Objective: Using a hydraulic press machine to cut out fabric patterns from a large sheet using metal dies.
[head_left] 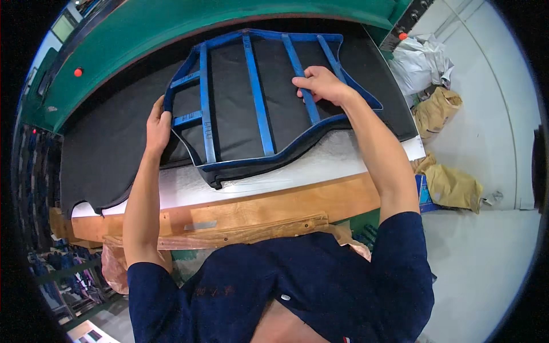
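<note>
A blue metal cutting die (260, 108), a curved outline frame with several crossbars, lies on black sheet material (108, 154). My left hand (158, 127) grips the die's left edge, its fingers partly hidden behind the rim. My right hand (320, 86) is wrapped round one of the slanting crossbars toward the right side. Below the die's near edge, the black sheet has a cut, curved border, and a white board (331, 154) shows under it.
A green machine beam (200, 23) with a red button (78, 72) spans the far side. Along the near edge runs a wooden rail (274, 200). Grey and tan sacks (437, 108) stand by the wall at right. Rows of hanging dies or parts (43, 171) fill the left.
</note>
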{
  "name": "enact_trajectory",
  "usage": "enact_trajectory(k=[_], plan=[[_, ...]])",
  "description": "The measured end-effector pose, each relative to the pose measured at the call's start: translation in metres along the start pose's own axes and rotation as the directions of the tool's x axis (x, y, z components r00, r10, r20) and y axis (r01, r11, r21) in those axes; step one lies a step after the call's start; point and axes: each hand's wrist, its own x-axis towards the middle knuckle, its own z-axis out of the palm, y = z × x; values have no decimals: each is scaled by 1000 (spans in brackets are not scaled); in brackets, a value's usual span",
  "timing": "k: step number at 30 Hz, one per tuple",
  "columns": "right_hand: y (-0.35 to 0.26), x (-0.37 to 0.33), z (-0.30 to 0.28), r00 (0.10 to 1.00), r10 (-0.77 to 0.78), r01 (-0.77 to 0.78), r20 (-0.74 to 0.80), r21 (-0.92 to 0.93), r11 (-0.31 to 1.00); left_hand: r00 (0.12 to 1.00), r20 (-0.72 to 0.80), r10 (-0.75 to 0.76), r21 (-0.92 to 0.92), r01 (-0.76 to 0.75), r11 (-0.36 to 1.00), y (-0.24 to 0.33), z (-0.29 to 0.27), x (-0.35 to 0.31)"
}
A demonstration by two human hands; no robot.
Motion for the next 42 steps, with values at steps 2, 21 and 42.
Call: enact_trajectory(k=[2,21,42], plan=[[4,-1,2,1000,-25,25,-7,-13,1000,1000,-5,-7,32,7,999,10,-1,-5],[4,-5,7,997,-8,5,-74,-44,999,999,-29,30,-27,-30,999,-6,5,-2],[-2,-7,9,998,32,-30,-61,35,999,999,-42,34,111,-29,993,-11,3,-6]])
